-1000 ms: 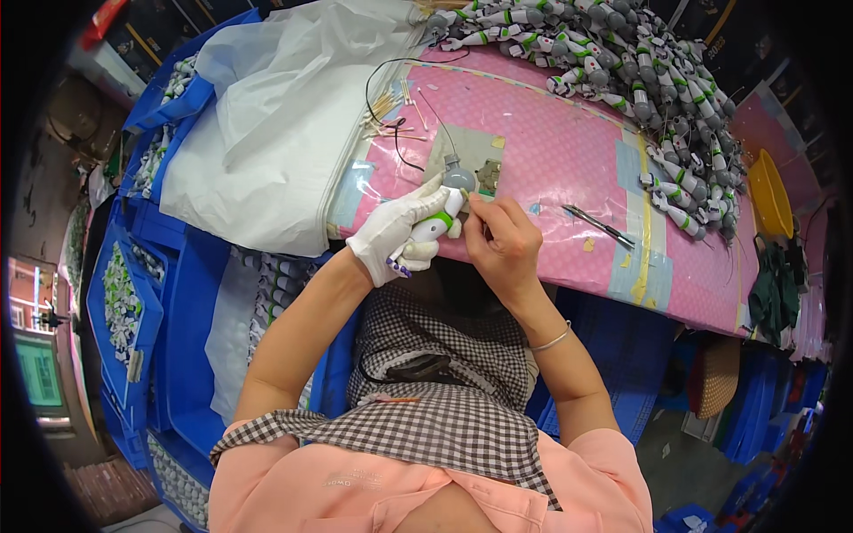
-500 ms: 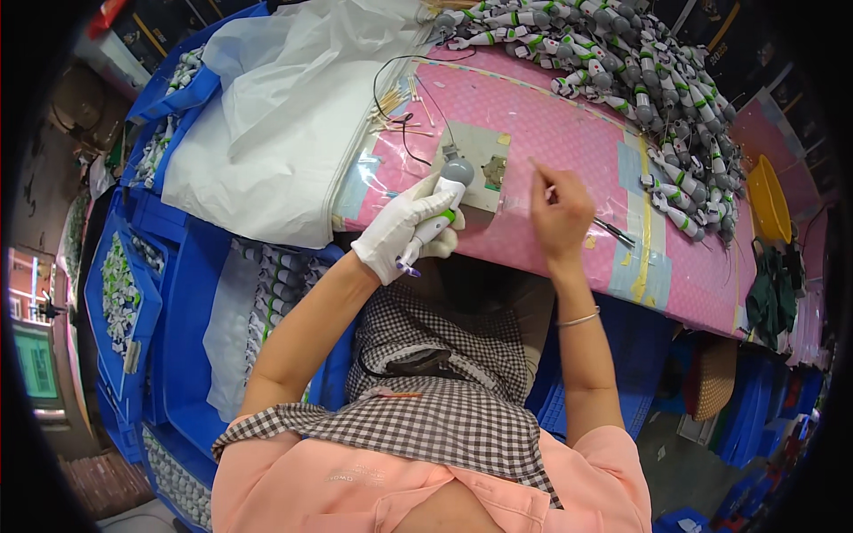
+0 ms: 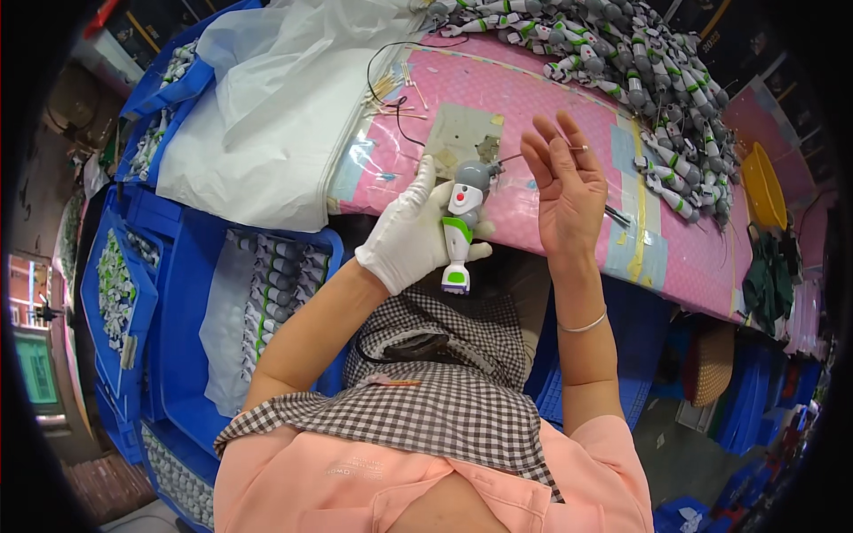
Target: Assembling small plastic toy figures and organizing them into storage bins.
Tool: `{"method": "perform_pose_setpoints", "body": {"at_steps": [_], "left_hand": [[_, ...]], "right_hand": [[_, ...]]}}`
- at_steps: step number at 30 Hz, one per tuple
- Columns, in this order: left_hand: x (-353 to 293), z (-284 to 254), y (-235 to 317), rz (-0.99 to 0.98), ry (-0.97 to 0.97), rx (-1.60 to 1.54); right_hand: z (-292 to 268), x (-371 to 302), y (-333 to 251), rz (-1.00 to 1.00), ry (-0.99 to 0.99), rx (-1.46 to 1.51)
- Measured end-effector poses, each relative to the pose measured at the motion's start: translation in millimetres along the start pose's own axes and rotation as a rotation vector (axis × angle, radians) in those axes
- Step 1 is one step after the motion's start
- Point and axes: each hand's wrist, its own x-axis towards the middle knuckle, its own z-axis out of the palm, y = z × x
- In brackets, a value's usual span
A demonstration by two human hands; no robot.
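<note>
My left hand (image 3: 410, 233), in a white glove, grips a toy figure's arm (image 3: 459, 222). The arm is white and grey with a green band, a red dot and purple at its lower end; the grey ball (image 3: 471, 173) faces away from me. My bare right hand (image 3: 570, 191) is raised beside it, palm toward me. A thin stick with a white tip, which looks like a cotton swab (image 3: 584, 148), lies among its fingers, partly hidden. A thin dark wire (image 3: 510, 158) runs from the grey ball toward the right fingers.
A grey plate (image 3: 458, 129) lies on the pink table (image 3: 524, 98), near loose cotton swabs (image 3: 384, 89) and a black cord (image 3: 400, 115). Tweezers (image 3: 616, 215) lie right of my hand. Toy arms (image 3: 640, 75) heap far right; a blue crate (image 3: 191, 302) holds more at left.
The toy arm has turned upright, bringing its red-dotted side into view. My right hand has rotated palm toward me with its fingers raised. The wire now points right instead of away.
</note>
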Motion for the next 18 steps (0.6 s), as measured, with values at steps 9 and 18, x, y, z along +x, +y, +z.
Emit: {"method": "perform_pose_setpoints", "body": {"at_steps": [9, 18], "left_hand": [[-9, -15, -16, -0.005, 0.05, 0.098], [-8, -18, -26, 0.01, 0.05, 0.299]], "right_hand": [[-37, 7, -5, 0.392, -0.093, 0.068], [-18, 7, -4, 0.539, 0.125, 0.194]]}}
